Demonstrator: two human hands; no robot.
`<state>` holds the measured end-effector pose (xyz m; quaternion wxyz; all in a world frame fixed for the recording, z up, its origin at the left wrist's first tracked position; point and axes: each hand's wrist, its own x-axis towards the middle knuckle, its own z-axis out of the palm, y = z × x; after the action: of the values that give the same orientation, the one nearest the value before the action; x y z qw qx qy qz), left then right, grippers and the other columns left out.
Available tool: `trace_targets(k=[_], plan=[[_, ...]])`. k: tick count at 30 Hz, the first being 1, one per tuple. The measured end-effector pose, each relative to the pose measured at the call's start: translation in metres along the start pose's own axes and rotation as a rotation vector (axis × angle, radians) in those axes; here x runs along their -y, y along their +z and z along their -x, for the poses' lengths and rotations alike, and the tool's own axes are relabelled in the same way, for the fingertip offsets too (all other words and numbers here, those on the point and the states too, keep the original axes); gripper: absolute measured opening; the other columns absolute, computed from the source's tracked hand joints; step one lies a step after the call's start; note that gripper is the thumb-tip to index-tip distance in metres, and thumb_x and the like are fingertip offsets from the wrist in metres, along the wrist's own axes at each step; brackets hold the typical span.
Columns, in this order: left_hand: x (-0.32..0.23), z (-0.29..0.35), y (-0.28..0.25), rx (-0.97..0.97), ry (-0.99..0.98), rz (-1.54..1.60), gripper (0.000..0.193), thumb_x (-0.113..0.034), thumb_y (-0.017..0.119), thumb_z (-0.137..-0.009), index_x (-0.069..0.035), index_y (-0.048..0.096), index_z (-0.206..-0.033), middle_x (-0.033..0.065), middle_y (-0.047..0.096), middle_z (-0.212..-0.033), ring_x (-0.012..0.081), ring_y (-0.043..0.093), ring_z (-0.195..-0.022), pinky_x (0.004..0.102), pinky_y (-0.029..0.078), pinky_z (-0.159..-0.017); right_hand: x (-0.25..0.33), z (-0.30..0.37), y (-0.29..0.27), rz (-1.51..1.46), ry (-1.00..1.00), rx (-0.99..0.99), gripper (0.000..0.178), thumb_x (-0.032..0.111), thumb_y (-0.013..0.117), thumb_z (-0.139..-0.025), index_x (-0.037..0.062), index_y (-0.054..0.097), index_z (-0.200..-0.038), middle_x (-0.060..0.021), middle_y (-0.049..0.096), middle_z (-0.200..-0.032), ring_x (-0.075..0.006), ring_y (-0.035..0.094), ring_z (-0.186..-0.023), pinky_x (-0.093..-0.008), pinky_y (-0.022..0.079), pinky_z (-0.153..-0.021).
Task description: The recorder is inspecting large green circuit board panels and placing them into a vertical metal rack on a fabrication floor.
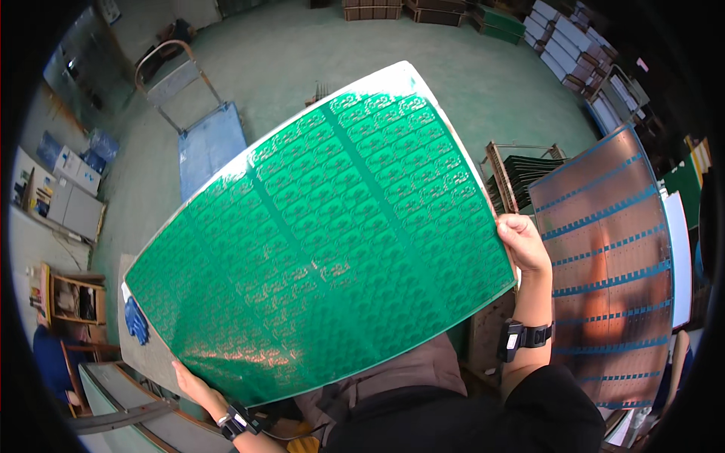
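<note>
Nearest to the camera, one large green panel [325, 249] is being held up, tilted, in front of the person's lap [415, 370]. I am judging it thin, fairly stiff and light for its width; its glossy face is probably slippery and easy to scratch, so opposite edges are offering the safest hold. Its small repeated patterns are being too many for counting. At the right, one copper-coloured sheet [578, 249] with blue bands is standing. One blue trolley [213, 147] is resting on the floor beyond, and one rack [498, 177] is holding several dark boards [529, 174], which I cannot count exactly. Two hands are working: the right hand [522, 240] is closing its fingers on the right edge, while the left hand [198, 385] is touching the lower-left edge, its fingers partly hidden, so I cannot tell how closed they are. Two black wrist straps [539, 336] are showing. One blue cloth [136, 321] is lying at the left.
</note>
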<state>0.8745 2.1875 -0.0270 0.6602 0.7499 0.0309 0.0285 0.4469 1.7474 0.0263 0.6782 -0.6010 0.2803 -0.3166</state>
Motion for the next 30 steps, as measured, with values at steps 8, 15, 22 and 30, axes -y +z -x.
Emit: trace_targets(k=[8, 15, 22, 30], plan=[[0.004, -0.004, -0.005, 0.032, 0.028, 0.105, 0.048, -0.036, 0.042, -0.097, 0.007, 0.053, -0.115, 0.0114, 0.058, -0.111, 0.0176, 0.054, -0.093, 0.0287, 0.043, -0.084, 0.030, 0.006, 0.008, 0.193, 0.032, 0.130, 0.025, 0.019, 0.065, -0.085, 0.0009, 0.061, -0.068, 0.0058, 0.048, -0.061, -0.0017, 0.039, -0.058, -0.0198, 0.031, -0.051], [-0.027, 0.024, 0.002, 0.076, 0.166, 0.059, 0.048, -0.035, 0.042, -0.097, 0.008, 0.054, -0.113, 0.0110, 0.059, -0.107, 0.0168, 0.055, -0.090, 0.0288, 0.044, -0.081, 0.041, -0.002, 0.014, 0.302, 0.029, 0.211, 0.033, 0.025, 0.064, -0.086, 0.0022, 0.057, -0.063, 0.0048, 0.048, -0.059, -0.0033, 0.040, -0.056, -0.0219, 0.032, -0.050], [-0.026, -0.001, 0.001, 0.028, 0.178, 0.123, 0.043, -0.031, 0.043, -0.097, 0.006, 0.050, -0.119, 0.0102, 0.055, -0.113, 0.0154, 0.051, -0.098, 0.0278, 0.040, -0.087, 0.044, -0.026, 0.023, 0.177, 0.082, 0.160, 0.034, 0.035, 0.044, -0.096, 0.0056, 0.052, -0.109, 0.0024, 0.059, -0.077, -0.0063, 0.054, -0.064, -0.0227, 0.045, -0.060], [-0.043, -0.024, -0.004, 0.248, 0.296, 0.496, 0.022, -0.023, 0.046, -0.096, -0.007, 0.050, -0.111, 0.0060, 0.052, -0.113, 0.0159, 0.047, -0.106, 0.0320, 0.036, -0.097, 0.051, -0.067, 0.012, 0.038, -0.248, -0.084, 0.022, 0.018, 0.057, -0.090, 0.0087, 0.053, -0.110, 0.0040, 0.059, -0.098, -0.0049, 0.053, -0.087, -0.0227, 0.043, -0.076]])
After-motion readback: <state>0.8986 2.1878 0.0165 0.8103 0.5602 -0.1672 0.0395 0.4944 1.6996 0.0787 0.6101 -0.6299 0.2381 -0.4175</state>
